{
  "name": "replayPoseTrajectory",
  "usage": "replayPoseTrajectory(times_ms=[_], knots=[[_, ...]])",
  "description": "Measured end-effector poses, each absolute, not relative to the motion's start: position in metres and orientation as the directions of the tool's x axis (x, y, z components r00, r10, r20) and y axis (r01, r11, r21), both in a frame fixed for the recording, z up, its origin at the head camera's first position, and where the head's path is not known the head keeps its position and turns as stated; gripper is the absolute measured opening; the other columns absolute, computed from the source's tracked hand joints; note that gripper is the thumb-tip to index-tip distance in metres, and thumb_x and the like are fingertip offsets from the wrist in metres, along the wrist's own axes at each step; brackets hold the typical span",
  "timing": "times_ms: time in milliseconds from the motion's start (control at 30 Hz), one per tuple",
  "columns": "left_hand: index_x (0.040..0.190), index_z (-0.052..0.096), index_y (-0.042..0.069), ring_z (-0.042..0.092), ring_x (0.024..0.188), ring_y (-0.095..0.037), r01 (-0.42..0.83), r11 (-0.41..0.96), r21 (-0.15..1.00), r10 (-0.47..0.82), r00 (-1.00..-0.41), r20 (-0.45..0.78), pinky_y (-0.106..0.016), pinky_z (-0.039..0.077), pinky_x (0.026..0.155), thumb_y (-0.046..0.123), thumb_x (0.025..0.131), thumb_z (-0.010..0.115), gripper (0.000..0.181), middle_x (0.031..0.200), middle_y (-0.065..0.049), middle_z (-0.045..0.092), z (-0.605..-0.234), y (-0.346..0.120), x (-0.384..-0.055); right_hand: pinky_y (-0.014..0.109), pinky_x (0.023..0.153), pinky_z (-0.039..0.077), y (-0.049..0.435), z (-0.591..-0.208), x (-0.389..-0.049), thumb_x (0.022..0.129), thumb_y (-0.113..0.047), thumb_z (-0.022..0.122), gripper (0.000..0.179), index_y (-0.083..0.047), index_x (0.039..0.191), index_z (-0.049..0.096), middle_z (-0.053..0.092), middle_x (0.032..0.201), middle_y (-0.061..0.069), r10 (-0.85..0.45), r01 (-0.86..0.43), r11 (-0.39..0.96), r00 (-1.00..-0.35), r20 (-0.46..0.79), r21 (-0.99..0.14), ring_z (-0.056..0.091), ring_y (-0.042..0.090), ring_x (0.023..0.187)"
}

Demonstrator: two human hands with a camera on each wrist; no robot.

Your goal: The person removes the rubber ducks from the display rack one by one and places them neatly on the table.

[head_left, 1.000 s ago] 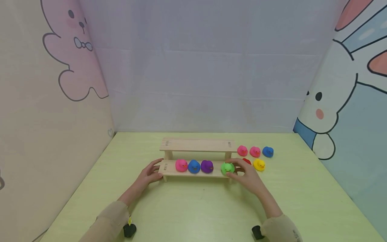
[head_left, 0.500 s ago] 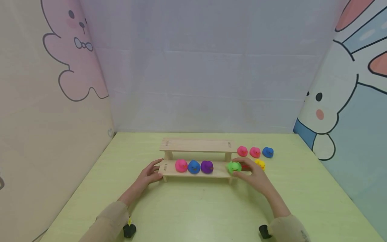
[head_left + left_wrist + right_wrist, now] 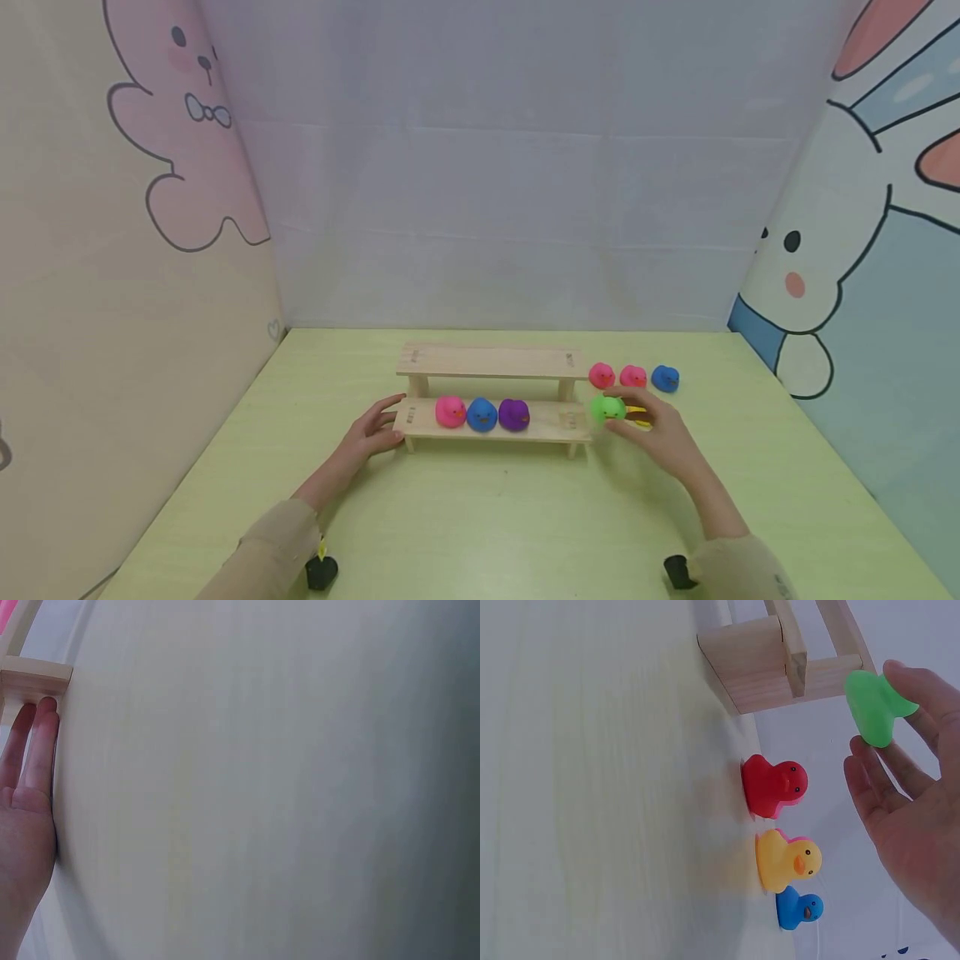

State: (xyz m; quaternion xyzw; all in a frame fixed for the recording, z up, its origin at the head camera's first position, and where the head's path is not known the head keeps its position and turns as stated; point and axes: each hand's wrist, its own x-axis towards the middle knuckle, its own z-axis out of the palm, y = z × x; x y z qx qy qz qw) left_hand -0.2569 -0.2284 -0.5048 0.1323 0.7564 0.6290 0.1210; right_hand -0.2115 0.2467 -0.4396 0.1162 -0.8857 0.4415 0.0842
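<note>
A two-step wooden stand point(image 3: 491, 360) is on the table. My left hand point(image 3: 367, 433) grips the left end of its lower step, forefinger at the back edge and thumb at the front; the left wrist view shows nearly straight fingers point(image 3: 43, 742) against the wood. Just off the stand's right end, my right hand point(image 3: 663, 433) pinches a green rubber duck point(image 3: 607, 409) between thumb and fingers. On the lower step sit a pink duck point(image 3: 451, 412), a blue duck point(image 3: 482, 414) and a purple duck point(image 3: 513, 415).
Right of the stand, a pink duck point(image 3: 602, 376), another pink duck point(image 3: 633, 377) and a blue duck point(image 3: 665, 378) stand on the table point(image 3: 495, 525). A yellow duck point(image 3: 784, 862) and a red duck point(image 3: 769, 787) are nearer; my right hand hides most of them in the head view.
My right hand has carried the green duck rightward, from the lower step's right end to just beyond the stand. The left hand has kept its place.
</note>
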Motion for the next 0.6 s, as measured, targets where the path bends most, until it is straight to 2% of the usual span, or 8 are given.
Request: replayPoseTrajectory(times_ms=[133,300,367,600], knots=[[0.155,0.030,0.017,0.062,0.118,-0.020,0.048,0.184,0.982,0.350,-0.936,-0.019,-0.029,0.052,0.094,0.018,0.098,0.059,0.064,0.148,-0.028,0.045,-0.505,-0.229,-0.257,0.037,0.094,0.055,0.256,-0.437,-0.211,0.091,-0.026,0.072,0.043,-0.014,0.130,0.060,0.064,0.127,0.009,-0.120,-0.274,0.599,-0.960,0.253,-0.753,0.060,0.024,0.112],[0.154,0.030,0.018,0.062,0.119,-0.022,0.048,0.188,0.981,0.349,-0.937,-0.021,-0.030,0.051,0.095,0.019,0.098,0.059,0.063,0.147,-0.027,0.046,-0.505,-0.229,-0.257,0.022,0.089,0.053,0.269,-0.441,-0.214,0.092,-0.027,0.071,0.044,-0.015,0.132,0.058,0.063,0.126,0.008,-0.108,-0.262,0.620,-0.962,0.250,-0.740,0.055,-0.003,0.103],[0.154,0.031,0.019,0.062,0.119,-0.022,0.039,0.186,0.982,0.342,-0.939,-0.027,-0.030,0.051,0.095,0.019,0.097,0.059,0.063,0.147,-0.026,0.046,-0.505,-0.229,-0.257,0.018,0.088,0.051,0.274,-0.442,-0.215,0.092,-0.028,0.070,0.044,-0.016,0.132,0.058,0.063,0.127,0.008,-0.106,-0.256,0.623,-0.964,0.244,-0.739,0.051,-0.010,0.100],[0.154,0.031,0.020,0.061,0.117,-0.014,0.020,0.180,0.983,0.326,-0.944,-0.040,-0.029,0.052,0.094,0.018,0.097,0.060,0.064,0.147,-0.024,0.048,-0.503,-0.227,-0.257,0.010,0.085,0.048,0.291,-0.443,-0.218,0.094,-0.027,0.068,0.044,-0.011,0.134,0.057,0.060,0.131,0.012,-0.098,-0.256,0.617,-0.963,0.250,-0.744,0.047,-0.016,0.101]])
